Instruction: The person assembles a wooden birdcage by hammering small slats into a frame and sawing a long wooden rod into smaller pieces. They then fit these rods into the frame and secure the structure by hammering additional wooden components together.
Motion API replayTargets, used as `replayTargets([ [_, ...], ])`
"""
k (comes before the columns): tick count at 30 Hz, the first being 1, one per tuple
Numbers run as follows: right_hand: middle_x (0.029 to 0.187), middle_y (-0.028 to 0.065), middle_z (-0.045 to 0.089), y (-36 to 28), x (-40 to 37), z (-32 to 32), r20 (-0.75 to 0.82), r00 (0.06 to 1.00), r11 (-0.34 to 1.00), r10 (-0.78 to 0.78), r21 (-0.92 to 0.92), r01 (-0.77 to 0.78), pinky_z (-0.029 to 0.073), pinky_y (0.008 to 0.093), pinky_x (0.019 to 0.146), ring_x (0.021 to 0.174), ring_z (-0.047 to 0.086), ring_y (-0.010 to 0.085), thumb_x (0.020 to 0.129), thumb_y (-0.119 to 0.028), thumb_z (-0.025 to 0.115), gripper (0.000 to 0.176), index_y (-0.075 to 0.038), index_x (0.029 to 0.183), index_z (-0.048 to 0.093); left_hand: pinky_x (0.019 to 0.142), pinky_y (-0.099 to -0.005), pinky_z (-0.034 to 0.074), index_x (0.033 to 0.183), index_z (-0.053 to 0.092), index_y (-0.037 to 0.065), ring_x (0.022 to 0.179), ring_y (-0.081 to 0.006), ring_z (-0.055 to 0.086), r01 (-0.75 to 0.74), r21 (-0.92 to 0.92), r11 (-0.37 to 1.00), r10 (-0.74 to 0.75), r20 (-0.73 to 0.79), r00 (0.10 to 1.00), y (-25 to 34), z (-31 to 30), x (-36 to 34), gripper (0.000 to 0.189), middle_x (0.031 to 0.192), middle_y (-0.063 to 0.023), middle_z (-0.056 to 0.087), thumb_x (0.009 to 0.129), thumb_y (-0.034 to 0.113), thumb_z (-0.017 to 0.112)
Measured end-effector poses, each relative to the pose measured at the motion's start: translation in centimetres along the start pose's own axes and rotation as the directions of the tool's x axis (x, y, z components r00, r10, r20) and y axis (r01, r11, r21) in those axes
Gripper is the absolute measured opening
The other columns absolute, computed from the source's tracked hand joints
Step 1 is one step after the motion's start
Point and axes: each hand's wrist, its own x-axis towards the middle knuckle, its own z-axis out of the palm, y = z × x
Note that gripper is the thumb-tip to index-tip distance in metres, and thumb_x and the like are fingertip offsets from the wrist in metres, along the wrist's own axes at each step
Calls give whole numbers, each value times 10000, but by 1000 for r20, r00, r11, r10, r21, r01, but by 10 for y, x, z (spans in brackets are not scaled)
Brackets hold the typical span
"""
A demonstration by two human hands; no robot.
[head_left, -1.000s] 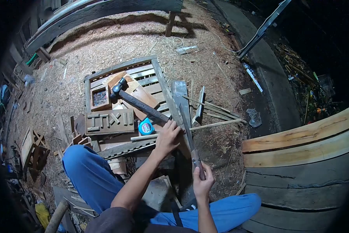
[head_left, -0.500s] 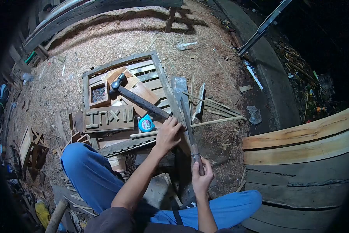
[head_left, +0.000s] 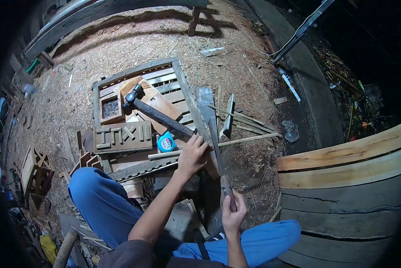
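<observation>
My left hand (head_left: 193,154) is closed over a thin wooden strip (head_left: 251,139), pressing it near the edge of the slatted wooden frame (head_left: 185,87). The strip sticks out on both sides of the hand. My right hand (head_left: 234,212) grips the wooden handle of a long narrow-bladed tool (head_left: 218,154), whose dark blade crosses the strip just right of my left fingers. I cannot tell whether the blade edge is toothed. A hammer (head_left: 162,117) rests on the frame, its handle end right by my left fingers. Beside it sits a blue tape measure (head_left: 166,142).
On the frame lie a small wooden box (head_left: 111,109) of nails and a board (head_left: 122,136) bearing short wood pieces. Thin sticks (head_left: 249,123) lie beyond the blade. A wooden stool-like piece (head_left: 36,169) stands left; wide planks (head_left: 343,174) are at right. Shavings cover the ground.
My right hand has drawn the bladed tool a short way back toward my body. My left hand has stayed in place on the strip.
</observation>
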Motion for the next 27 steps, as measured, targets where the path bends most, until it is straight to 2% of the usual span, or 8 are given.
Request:
replayTargets([
  [5, 970, 77, 708, -16, 25, 13, 30, 999, 999, 32, -8, -32, 549, 301, 723, 832, 677, 124, 1003, -119, 680, 261, 59, 1193, 660, 917, -452, 500, 1008, 632, 54, 1062, -352, 536, 29, -5, 1000, -28, 52, 998, 3, -3, 1, 430, 1050, -140, 542, 619, 69, 814],
  [9, 959, 89, 715, -12, -4, -3, -16, 999, 999, 36, 6, -36, 554, 303, 736, 836, 684, 131, 997, -116, 683, 266, 60, 1195, 664, 922, -454, 496, 1015, 630, 53, 1061, -353, 533, -15, 22, 1000, 15, 6, 1000, 0, 0, 2, 443, 1051, -139, 539, 614, 72, 817],
  [12, 960, 91, 716, -16, 5, 6, -23, 1000, 1000, -8, -21, 8, 555, 305, 736, 837, 685, 130, 1003, -115, 674, 255, 53, 1195, 662, 937, -454, 493, 1026, 627, 53, 1077, -359, 534, 4, 20, 1000, -4, 39, 999, -1, 2, 1, 473, 1072, -144, 543, 598, 74, 826],
  [14, 957, 88, 715, -24, 26, 16, 12, 999, 999, 42, 31, -43, 553, 305, 735, 839, 684, 123, 1011, -106, 662, 230, 43, 1186, 659, 952, -459, 492, 1034, 627, 54, 1100, -364, 533, 30, 25, 999, -32, 78, 996, 1, -1, -2, 487, 1087, -147, 547, 591, 74, 828],
  [16, 954, 87, 715, -19, 39, 20, 50, 998, 997, 43, -67, -40, 550, 300, 738, 836, 681, 116, 1016, -102, 653, 207, 32, 1173, 660, 956, -459, 489, 1036, 627, 54, 1104, -364, 533, 16, 37, 999, -18, 62, 998, 4, -3, -3, 488, 1089, -147, 548, 592, 74, 828],
  [20, 946, 75, 702, 10, -13, -4, -21, 1000, 1000, 5, 7, -5, 539, 282, 735, 837, 667, 113, 1016, -101, 654, 218, 53, 1171, 650, 967, -459, 483, 1042, 626, 54, 1108, -365, 531, -11, 51, 999, 9, 42, 999, 3, -4, 0, 508, 1089, -146, 545, 581, 80, 836],
  [21, 966, 74, 698, 0, -19, -11, 10, 996, 996, 93, -8, -93, 538, 279, 741, 862, 663, 110, 1021, -105, 654, 230, 62, 1179, 642, 967, -459, 483, 1042, 626, 54, 1108, -365, 531, -7, 47, 999, 5, 43, 999, 3, -4, 0, 508, 1089, -146, 545, 581, 80, 836],
  [27, 983, 68, 694, -19, 31, 18, 60, 997, 998, 44, 38, -46, 532, 278, 755, 874, 660, 106, 1036, -125, 650, 235, 53, 1189, 642, 973, -456, 480, 1045, 624, 57, 1124, -365, 524, 37, 16, 999, -38, 104, 994, -2, -2, -1, 521, 1107, -146, 542, 574, 87, 844],
])
